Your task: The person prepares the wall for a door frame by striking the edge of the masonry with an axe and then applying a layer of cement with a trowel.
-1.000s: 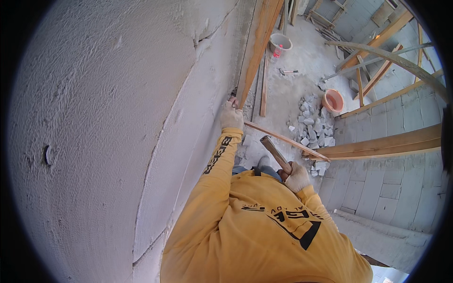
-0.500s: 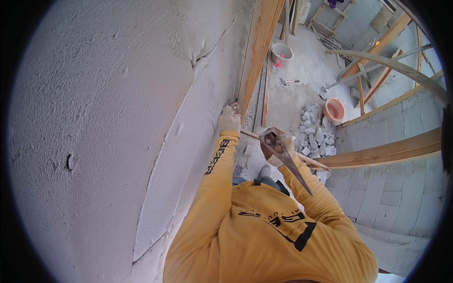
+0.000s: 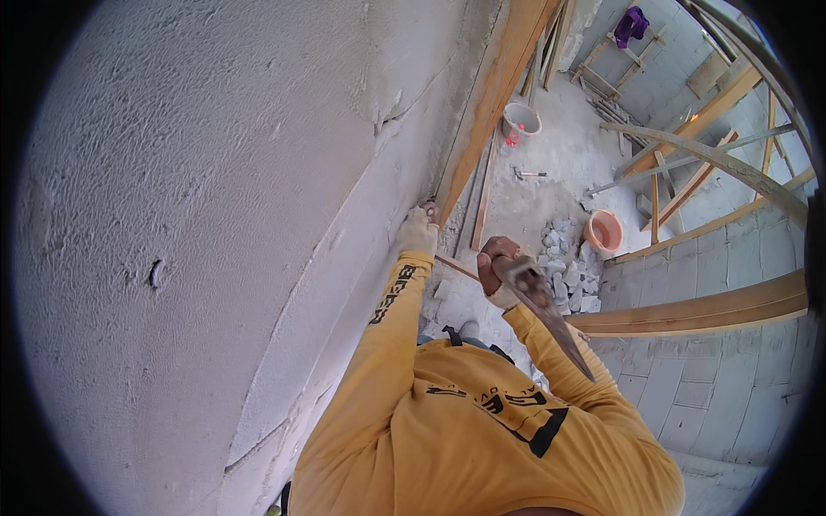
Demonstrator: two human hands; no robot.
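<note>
Right hand closed round hammer. Left hand curled at board edge beside wall; can't tell hold. Gap between hands.

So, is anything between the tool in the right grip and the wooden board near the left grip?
Nothing visible stands between the pointed tool in the right grip and the wooden board; the left grip is beside the board's near end.

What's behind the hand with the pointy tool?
Around the right hand and pointed tool, a thin wooden strip shows to the left and broken grey blocks to the right. Whatever is directly behind them is covered.
</note>
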